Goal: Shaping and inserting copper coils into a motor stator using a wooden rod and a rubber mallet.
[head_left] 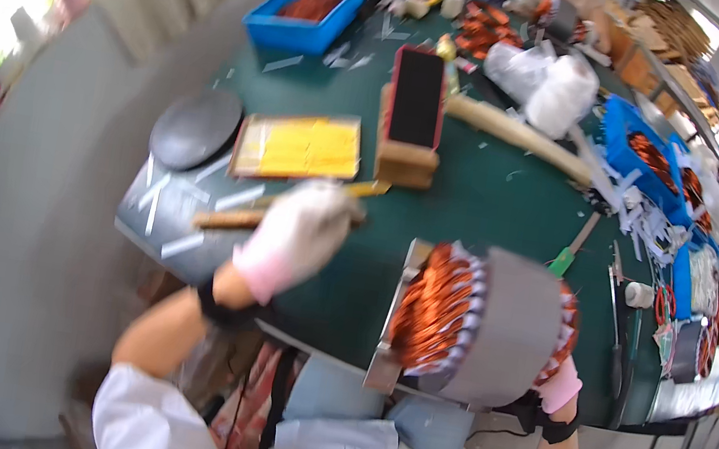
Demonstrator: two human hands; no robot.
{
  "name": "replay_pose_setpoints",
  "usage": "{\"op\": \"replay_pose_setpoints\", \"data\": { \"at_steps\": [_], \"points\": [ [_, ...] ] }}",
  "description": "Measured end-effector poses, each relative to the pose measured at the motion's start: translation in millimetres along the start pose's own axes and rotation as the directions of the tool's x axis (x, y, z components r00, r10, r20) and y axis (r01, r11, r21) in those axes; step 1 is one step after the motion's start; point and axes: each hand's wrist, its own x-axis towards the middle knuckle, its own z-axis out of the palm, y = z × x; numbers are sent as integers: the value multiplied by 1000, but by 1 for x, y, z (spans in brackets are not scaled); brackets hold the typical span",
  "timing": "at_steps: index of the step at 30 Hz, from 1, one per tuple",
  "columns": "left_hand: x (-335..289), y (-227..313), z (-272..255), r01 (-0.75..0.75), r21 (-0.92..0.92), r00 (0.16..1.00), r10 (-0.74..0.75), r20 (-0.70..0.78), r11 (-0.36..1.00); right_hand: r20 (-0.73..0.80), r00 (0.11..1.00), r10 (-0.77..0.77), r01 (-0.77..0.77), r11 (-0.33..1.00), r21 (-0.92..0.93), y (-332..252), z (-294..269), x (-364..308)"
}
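Note:
My left hand (303, 225), in a white glove with a pink cuff, is over the table, blurred, its fingers seemingly curled. Beneath it lie a wooden stick (227, 219) and a thin yellow strip (370, 189); which of them it grips I cannot make out. A motor stator (516, 329), a grey cylinder with copper windings and white slot insulation, lies on its side at the table's front edge. Against its left end stands a metal plate (383, 371). My right hand (559, 388), gloved too, reaches the stator's right end, its fingers hidden behind the windings.
Yellow strips fill a shallow tray (244, 146) beside a round grey disc (196, 129). Behind, a phone (418, 93) leans on a wooden block (404, 168). A wooden mallet handle (514, 138), knife (567, 256) and blue bins (288, 35) surround the work area. Another person (591, 7) works opposite.

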Motion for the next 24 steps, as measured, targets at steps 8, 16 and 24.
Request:
{"op": "replay_pose_setpoints", "data": {
  "at_steps": [8,16,24],
  "points": [
    [40,-64,5,13,663,891,-310,333,748,-266,954,139,-299,506,-809,11,-70,-24],
    [38,-64,7,125,502,889,-322,327,856,-254,958,135,-287,437,-852,7,-91,-32],
    [11,-39,-19,-67,231,987,31,158,971,-234,964,129,-266,387,-883,1,-113,-45]
  ]
}}
